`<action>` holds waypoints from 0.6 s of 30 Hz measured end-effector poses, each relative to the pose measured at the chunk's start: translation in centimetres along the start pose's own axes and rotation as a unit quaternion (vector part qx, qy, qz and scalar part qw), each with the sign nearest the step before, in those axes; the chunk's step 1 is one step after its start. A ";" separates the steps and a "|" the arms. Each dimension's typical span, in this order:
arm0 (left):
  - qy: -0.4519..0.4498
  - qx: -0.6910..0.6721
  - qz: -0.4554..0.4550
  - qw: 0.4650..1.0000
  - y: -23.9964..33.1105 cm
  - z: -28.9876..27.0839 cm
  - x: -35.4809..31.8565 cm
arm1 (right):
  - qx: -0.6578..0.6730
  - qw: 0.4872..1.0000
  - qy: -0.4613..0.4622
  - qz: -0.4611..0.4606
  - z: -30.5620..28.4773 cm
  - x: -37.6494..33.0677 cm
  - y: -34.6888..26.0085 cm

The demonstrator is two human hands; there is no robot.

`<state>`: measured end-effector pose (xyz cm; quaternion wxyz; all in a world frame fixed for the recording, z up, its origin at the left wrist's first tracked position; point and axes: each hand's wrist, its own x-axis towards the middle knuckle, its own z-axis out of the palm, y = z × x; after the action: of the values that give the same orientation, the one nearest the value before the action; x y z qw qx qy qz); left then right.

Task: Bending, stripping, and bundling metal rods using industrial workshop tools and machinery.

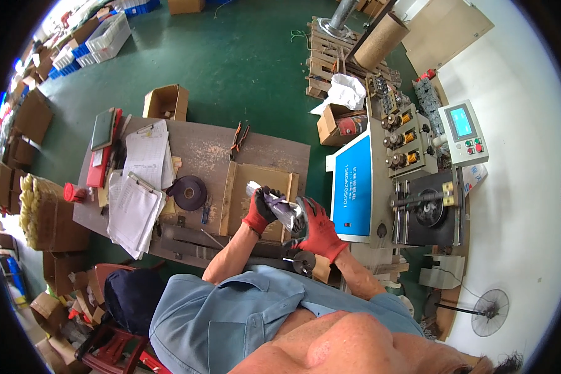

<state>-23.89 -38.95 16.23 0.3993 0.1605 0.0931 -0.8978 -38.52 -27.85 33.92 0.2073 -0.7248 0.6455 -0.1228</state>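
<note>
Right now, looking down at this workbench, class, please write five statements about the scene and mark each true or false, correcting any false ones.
1. The left hand and the right hand both hold the same bundle. True.
2. Both hands are bare. False: they wear red gloves with dark fingers.
3. The dark purple roll lies to the left of the wooden-framed tray. True.
4. The orange-handled tool lies on the green floor. False: it lies on the table, near its far edge.
5. The control box on the right has a blue screen. True.
</note>
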 end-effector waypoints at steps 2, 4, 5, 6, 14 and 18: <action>-0.090 -0.039 -0.006 0.995 -0.1 -1.8 1.7 | -0.010 0.998 0.047 -0.031 1.1 0.6 -0.2; -0.109 -0.049 0.012 0.993 -1.0 -1.8 2.3 | -0.028 0.985 0.160 -0.064 2.9 2.0 0.2; -0.212 -0.038 0.056 0.975 -0.9 -3.1 3.1 | -0.025 0.988 0.132 -0.070 3.3 3.0 0.1; -0.308 -0.027 0.104 0.945 -0.7 -4.3 4.3 | -0.037 0.984 0.150 -0.087 3.4 4.2 0.2; -0.011 -0.091 0.074 0.993 -1.2 3.0 3.5 | -0.048 0.967 0.183 -0.169 1.2 9.1 0.3; 0.013 -0.118 0.063 0.991 -1.2 2.7 5.2 | -0.082 0.974 0.146 -0.155 0.6 10.4 -0.2</action>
<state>-28.64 -42.48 16.87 0.4697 0.1290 0.1936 -0.8516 -36.68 -38.02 32.53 0.0287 -0.8047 0.5566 -0.2045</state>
